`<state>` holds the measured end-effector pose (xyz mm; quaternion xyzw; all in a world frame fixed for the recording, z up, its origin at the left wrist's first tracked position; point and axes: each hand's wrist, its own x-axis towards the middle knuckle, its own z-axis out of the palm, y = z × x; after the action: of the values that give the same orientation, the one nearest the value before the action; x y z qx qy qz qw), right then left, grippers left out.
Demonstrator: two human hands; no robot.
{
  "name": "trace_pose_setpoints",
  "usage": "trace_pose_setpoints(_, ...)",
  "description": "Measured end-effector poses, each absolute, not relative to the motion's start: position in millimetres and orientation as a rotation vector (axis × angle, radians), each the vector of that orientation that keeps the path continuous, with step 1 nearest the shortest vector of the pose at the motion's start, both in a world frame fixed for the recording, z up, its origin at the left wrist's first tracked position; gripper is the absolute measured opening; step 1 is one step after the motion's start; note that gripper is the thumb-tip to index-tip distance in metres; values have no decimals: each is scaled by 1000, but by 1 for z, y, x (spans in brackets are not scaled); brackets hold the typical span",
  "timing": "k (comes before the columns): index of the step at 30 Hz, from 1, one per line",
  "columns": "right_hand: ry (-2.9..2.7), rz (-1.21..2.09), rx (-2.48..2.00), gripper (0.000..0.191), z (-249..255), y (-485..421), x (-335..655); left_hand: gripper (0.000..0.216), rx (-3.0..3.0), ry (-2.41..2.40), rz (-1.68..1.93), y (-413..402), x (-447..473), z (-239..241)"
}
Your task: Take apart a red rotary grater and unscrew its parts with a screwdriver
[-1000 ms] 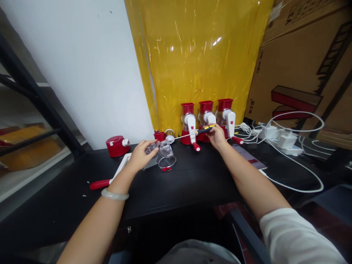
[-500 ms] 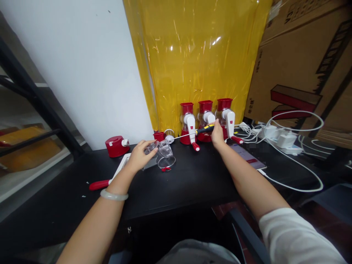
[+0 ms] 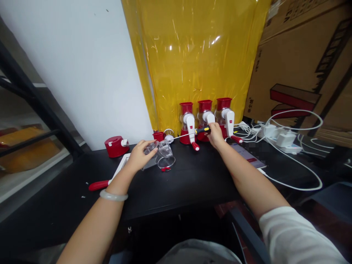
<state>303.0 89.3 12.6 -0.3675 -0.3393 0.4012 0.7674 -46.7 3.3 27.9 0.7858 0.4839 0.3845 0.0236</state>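
At the far table edge, the right hand (image 3: 215,134) stays clamped on the screwdriver (image 3: 192,133), now tipped slightly lower; the left hand (image 3: 140,156) keeps gripping the clear housing (image 3: 164,149).

Your left hand (image 3: 139,155): arm stretched forward, bracelet on the wrist, palm down, fingers curled in a grasp | your right hand (image 3: 215,135): arm stretched forward and further out, white sleeve at the upper arm, fingers closed in a grip | the two hands well apart, both low over the surface.
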Motion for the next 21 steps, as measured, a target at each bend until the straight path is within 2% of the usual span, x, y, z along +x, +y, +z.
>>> trace_pose_setpoints(4, -666, 1000, -689, 15, 15, 85, 302, 50, 2434, 1495, 1200, 3, -46, 28)
trace_pose_setpoints(12, -691, 1036, -652, 18, 15, 82, 307, 51, 2443, 1500, 1200, 2, -45, 29)
trace_pose_setpoints(21, -746, 1005, -642, 33, 13, 87, 308, 48, 2453, 1504, 1200, 1, -45, 29)
